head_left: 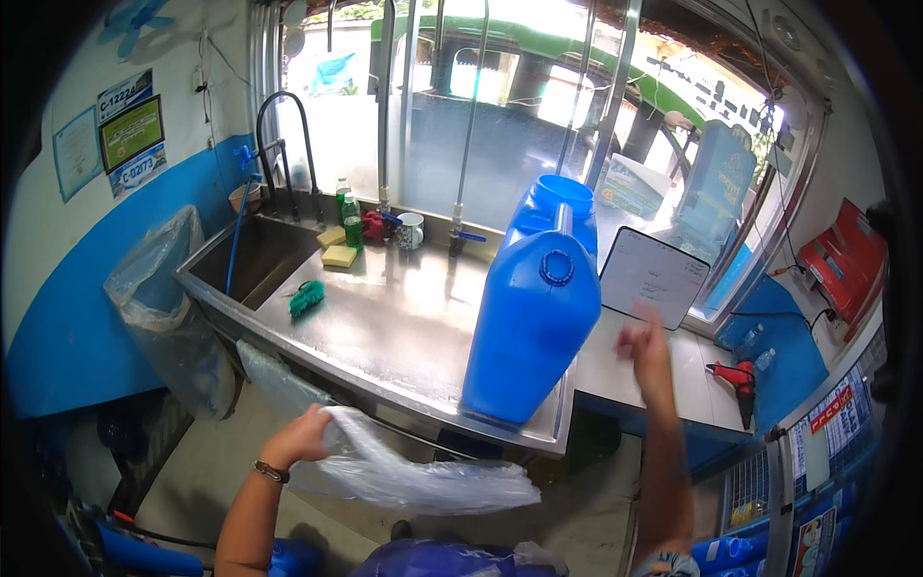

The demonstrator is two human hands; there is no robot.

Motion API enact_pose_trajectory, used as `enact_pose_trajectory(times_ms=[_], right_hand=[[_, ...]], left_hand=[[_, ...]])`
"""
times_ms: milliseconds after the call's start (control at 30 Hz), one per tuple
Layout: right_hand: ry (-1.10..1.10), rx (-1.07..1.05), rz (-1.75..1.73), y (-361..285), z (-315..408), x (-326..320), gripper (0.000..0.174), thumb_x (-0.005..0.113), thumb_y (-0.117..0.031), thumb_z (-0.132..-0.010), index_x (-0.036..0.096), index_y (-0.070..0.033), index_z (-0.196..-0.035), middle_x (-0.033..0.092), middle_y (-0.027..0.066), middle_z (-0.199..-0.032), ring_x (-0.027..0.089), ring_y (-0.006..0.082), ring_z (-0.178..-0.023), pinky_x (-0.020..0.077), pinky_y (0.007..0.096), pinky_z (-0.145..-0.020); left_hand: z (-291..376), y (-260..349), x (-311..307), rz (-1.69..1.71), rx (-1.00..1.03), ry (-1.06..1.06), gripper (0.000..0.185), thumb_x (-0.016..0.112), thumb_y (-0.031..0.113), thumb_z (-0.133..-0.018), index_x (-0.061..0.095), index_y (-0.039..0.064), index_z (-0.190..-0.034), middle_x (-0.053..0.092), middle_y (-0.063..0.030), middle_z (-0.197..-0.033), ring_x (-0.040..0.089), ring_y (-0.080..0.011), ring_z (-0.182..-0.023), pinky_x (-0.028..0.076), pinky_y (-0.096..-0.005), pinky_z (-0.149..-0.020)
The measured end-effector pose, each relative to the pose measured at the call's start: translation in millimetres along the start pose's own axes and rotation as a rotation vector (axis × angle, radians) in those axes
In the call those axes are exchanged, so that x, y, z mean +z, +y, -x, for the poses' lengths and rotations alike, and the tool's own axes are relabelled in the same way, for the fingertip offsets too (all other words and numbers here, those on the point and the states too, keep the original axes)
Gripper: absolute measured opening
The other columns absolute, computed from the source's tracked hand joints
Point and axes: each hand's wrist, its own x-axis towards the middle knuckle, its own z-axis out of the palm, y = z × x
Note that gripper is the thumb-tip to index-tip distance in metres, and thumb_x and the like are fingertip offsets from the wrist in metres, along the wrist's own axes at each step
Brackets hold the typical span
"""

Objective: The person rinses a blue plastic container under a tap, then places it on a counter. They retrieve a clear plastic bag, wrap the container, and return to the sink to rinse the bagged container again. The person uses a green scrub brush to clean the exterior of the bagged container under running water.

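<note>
My left hand (299,438) grips a clear plastic bag (425,479) in front of the sink. The crumpled bag hangs loosely and stretches off to the right. Raised over the white counter, my right hand (644,350) is blurred, with its fingers partly spread and nothing seen in them. Left of that hand, a large blue plastic jug (533,339) with a ribbed cap stands upright on the steel sink counter (404,317). A wide blue opening (562,189) shows behind the jug's handle. A whiteboard (652,278) with handwriting leans beyond my right hand.
Sponges (339,256), a green brush (306,298), green bottles (352,223) and a mug (410,231) sit on the counter. The sink basin (252,252) has a tall black faucet (281,137). A lined bin (169,310) stands left; a red heat gun (737,379) lies right.
</note>
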Motion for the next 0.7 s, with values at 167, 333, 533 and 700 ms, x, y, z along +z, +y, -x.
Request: enact_pose_trajectory(times_ms=[167,333,533,700], right_hand=[[-0.164,0.083,0.494,-113,-132,80,0.083,0.067,-0.05,-0.085,0.03,-0.011,-0.148,0.066,0.0203,-0.105,0.067,0.0283,-0.074,0.0572,0.0406,-0.07],[-0.423,0.255,0.672,-125,-178,127,0.083,0.072,-0.015,-0.079,0.028,-0.013,-0.149,0.048,0.0268,-0.135,0.063,0.0359,-0.103,0.0593,0.043,-0.073],[-0.334,-0.22,0.99,-159,-152,107,0.07,0.066,-0.002,-0.077,0.037,-0.007,-0.14,0.064,0.0251,-0.109,0.066,0.0385,-0.095,0.0563,0.0442,-0.081],[-0.418,-0.727,1.116,-206,-106,74,0.036,0.073,-0.009,-0.077,0.057,0.002,-0.107,0.067,0.0245,-0.1,0.067,0.0398,-0.091,0.0527,0.0469,-0.083]], left_hand=[[-55,97,-45,0.176,0.457,-0.195,0.058,0.068,0.009,-0.071,0.054,-0.001,-0.127,0.06,-0.0223,-0.114,0.061,-0.0337,-0.103,0.05,-0.0391,-0.091],[-92,139,-89,0.428,0.275,-0.42,0.056,0.064,0.008,-0.08,0.048,-0.002,-0.132,0.06,-0.0155,-0.109,0.062,-0.0205,-0.085,0.054,-0.0332,-0.07],[-159,81,-118,0.651,0.086,-0.363,0.055,0.062,0.007,-0.083,0.046,0.0,-0.135,0.059,-0.0119,-0.11,0.062,-0.0171,-0.081,0.054,-0.0264,-0.06],[-213,33,-99,0.386,-0.17,-0.156,0.058,0.066,0.004,-0.079,0.044,-0.009,-0.131,0.062,-0.0195,-0.105,0.066,-0.0223,-0.067,0.055,-0.0291,-0.05]])
